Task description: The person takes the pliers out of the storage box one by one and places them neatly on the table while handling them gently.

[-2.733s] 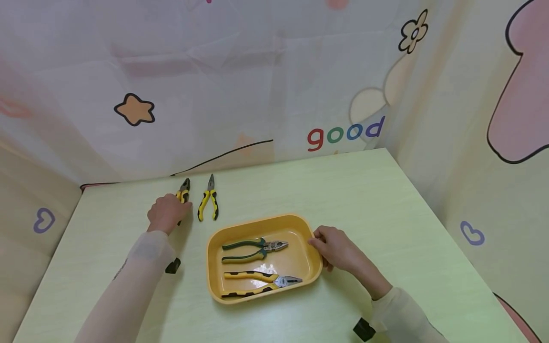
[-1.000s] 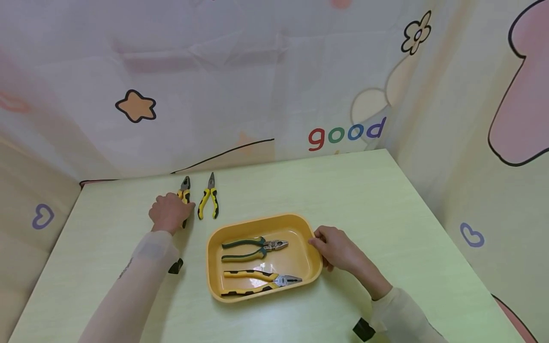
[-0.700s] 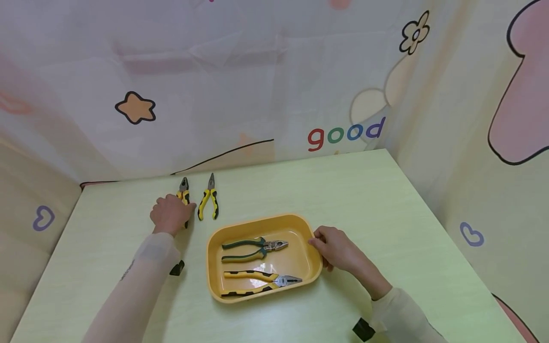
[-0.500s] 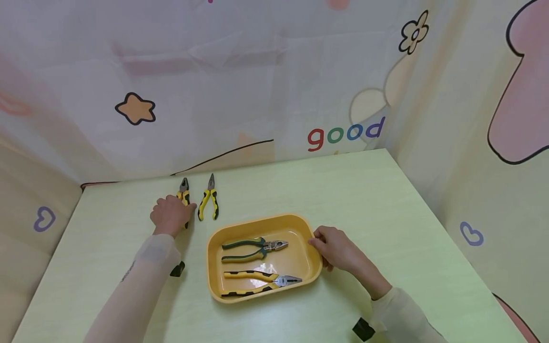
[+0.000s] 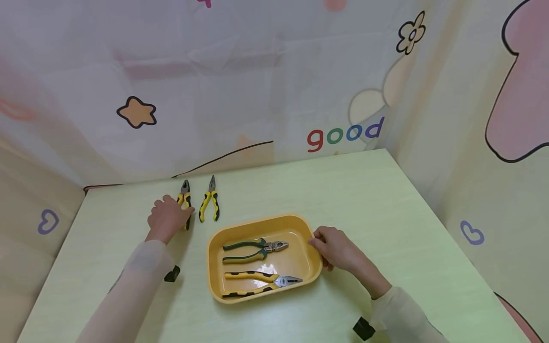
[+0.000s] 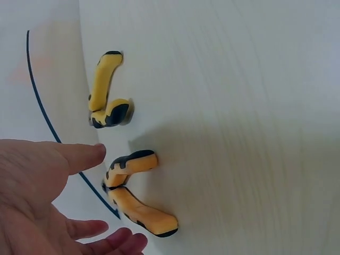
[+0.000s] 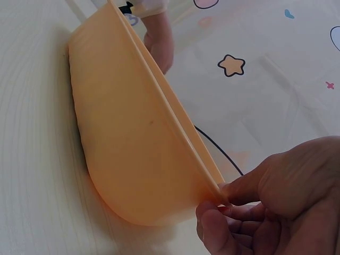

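My left hand [image 5: 166, 219] hovers by yellow-and-black pliers [image 5: 185, 186] that lie on the table's far left. Its thumb and fingers are spread loosely; the left wrist view shows them apart from the pliers' handles [image 6: 146, 212]. Just right of these lie needle-nose pliers [image 5: 211, 190] with yellow-and-black handles. My right hand [image 5: 336, 247] pinches the right end of a yellow tray [image 5: 257, 223], thumb over the rim [image 7: 220, 191] and fingers outside below it. Inside the tray are green-handled pliers [image 5: 262, 248] and larger yellow-and-black pliers [image 5: 279, 282], both with heads pointing right.
The pale green table [image 5: 343, 190] ends at a printed cloth [image 5: 223, 95] at the back, with more cloth along both sides. A black block hangs under each wrist, the left one [image 5: 172, 274] and the right one [image 5: 364, 328].
My left hand has loosened and drawn slightly back to the left, so more of the pliers' handles shows. The right hand and the tray have stayed put.
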Motion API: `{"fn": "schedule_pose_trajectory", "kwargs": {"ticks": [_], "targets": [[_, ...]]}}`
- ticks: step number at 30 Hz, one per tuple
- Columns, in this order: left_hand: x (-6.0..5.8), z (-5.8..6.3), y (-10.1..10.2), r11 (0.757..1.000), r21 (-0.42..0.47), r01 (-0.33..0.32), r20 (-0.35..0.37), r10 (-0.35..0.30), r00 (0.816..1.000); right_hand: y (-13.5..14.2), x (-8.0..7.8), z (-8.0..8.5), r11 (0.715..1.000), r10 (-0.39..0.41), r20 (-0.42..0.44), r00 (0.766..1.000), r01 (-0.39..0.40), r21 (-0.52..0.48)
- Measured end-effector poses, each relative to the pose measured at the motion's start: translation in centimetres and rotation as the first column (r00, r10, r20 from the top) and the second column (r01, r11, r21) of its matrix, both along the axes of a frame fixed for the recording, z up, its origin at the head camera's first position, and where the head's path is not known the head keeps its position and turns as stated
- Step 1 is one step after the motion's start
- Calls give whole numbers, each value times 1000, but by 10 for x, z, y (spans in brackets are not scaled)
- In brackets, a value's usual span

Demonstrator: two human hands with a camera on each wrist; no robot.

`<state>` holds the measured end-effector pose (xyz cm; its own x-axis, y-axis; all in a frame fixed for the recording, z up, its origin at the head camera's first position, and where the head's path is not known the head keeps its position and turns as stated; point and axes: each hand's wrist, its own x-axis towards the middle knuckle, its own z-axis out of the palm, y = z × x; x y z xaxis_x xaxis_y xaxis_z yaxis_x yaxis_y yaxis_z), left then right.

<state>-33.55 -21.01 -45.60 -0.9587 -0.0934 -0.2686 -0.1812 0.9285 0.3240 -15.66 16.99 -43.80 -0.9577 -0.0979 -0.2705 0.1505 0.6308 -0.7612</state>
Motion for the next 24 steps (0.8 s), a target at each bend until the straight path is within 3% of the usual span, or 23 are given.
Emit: {"fn": "schedule_pose_trajectory", "kwargs": {"ticks": [9, 18, 24], "targets": [[16, 10, 2, 996, 33, 88, -130, -83, 988, 1, 0, 0, 1000, 26, -28, 999, -26, -13], [40, 16, 14, 972, 95, 217, -277, -183, 943, 1, -1, -1, 1000, 27, -27, 999, -27, -8], [53, 20, 22, 950, 142, 279, -311, -225, 923, 1, 0, 1, 1000, 22, -22, 1000, -22, -5]]}}
